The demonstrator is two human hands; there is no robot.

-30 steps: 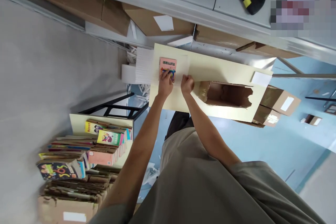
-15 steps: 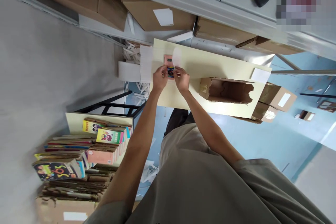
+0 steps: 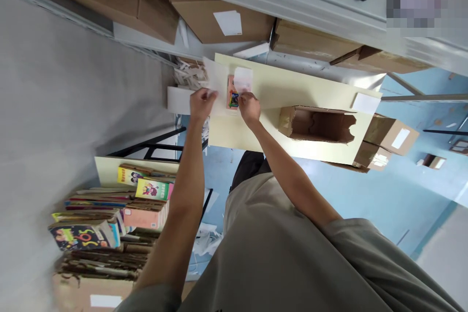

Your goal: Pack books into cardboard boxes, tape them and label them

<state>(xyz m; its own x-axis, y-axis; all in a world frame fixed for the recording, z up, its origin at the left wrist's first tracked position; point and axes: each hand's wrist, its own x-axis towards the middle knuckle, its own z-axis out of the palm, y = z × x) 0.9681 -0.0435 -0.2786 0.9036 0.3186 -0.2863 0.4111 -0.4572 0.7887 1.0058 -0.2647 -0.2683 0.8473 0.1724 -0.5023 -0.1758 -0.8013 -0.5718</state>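
A small pink booklet [image 3: 230, 100] with a dark, colourful picture lies near the left end of the cream tabletop [image 3: 265, 129]. My right hand [image 3: 250, 108] is closed at the booklet's right side, pinching a small white slip of paper [image 3: 243, 77] that covers part of it. To the left, my left hand [image 3: 202, 104] pinches the edge of a thin white sheet [image 3: 216, 78], which stands partly lifted beside the booklet. Both sets of fingertips are partly hidden by paper.
An open cardboard box [image 3: 321, 126] stands on the tabletop to the right, near a white paper [image 3: 365, 103]. Large cartons [image 3: 223, 14] line the shelf beyond. Stacked books [image 3: 146, 217] sit at lower left. Paper scraps [image 3: 188, 74] lie past the table's left end.
My left hand has left the booklet, moved left and taken hold of the white sheet, lifting it. The right hand stays by the booklet; its small slip now lies further over the cover.
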